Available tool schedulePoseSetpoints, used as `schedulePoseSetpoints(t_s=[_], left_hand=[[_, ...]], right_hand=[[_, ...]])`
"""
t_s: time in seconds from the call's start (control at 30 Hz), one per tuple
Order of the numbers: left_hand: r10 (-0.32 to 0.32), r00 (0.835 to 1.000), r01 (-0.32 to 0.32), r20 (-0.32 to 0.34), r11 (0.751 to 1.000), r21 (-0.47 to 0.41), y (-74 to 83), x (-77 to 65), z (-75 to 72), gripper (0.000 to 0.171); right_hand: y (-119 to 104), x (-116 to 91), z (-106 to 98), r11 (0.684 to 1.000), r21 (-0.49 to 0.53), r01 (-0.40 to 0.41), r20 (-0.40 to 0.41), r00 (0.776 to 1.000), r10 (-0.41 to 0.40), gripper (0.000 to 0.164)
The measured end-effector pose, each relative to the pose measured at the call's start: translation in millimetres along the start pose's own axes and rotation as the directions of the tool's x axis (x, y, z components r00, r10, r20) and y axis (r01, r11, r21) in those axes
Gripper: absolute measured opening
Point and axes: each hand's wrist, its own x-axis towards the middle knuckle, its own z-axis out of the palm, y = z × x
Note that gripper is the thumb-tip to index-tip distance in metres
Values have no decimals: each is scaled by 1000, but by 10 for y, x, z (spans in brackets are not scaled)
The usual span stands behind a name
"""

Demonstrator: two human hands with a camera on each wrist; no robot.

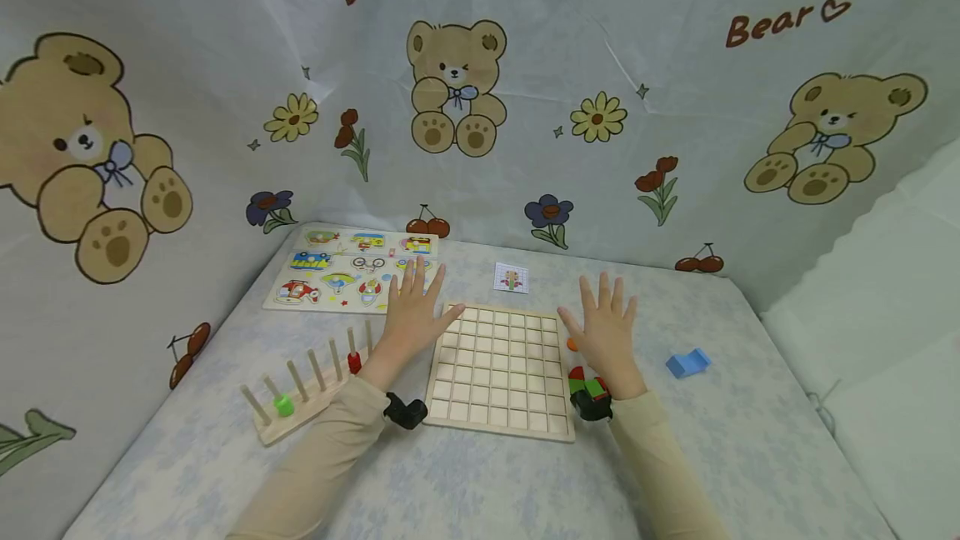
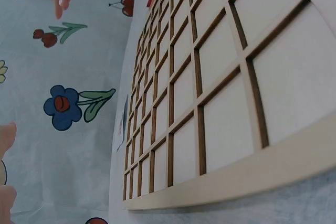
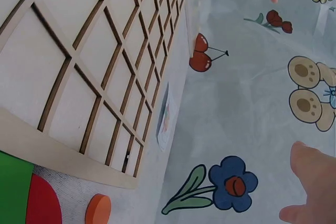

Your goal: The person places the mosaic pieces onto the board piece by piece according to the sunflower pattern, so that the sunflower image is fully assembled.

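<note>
My left hand (image 1: 411, 317), fingers spread and straight, hovers by the upper left corner of a wooden grid board (image 1: 498, 369). It holds nothing. On the opposite side, my right hand (image 1: 606, 336) is likewise spread, with nothing in its grasp. The board's square cells are bare and pale in both wrist views. Just right of the board, partly hidden by my right wrist and its black camera, lie green (image 3: 14, 190) and red pieces (image 3: 43, 200). An orange disc (image 3: 98, 211) sits beside them, near my right thumb in the head view.
At the left stands a wooden peg rack (image 1: 318, 386) with a green bead (image 1: 283, 405) and red beads (image 1: 354, 362). Behind it lies a picture puzzle board (image 1: 341, 277). A small patterned card (image 1: 512, 277) is beyond the grid; a blue curved block (image 1: 687, 362) lies far right.
</note>
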Motion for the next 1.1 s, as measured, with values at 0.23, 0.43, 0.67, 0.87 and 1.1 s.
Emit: schedulePoseSetpoints(t_s=[0.23,0.43,0.67,0.87,1.1], left_hand=[[14,1000,-14,-13,1000,-17,-18,-2,59,78],[43,998,-49,-54,993,-105,22,-89,152,71],[109,994,-102,8,946,-307,-68,-511,383,62],[195,980,-164,37,901,-401,-300,-694,504,63],[215,976,-175,29,858,-483,-410,-669,571,60]], right_hand=[[62,-11,62,1000,3,-2,-1,1000,2,72],[179,-38,120,999,33,-24,29,999,23,71],[460,-100,266,990,138,-26,28,999,23,59],[836,-107,405,916,364,-171,110,984,140,56],[1161,-143,487,772,586,-248,137,969,207,61]])
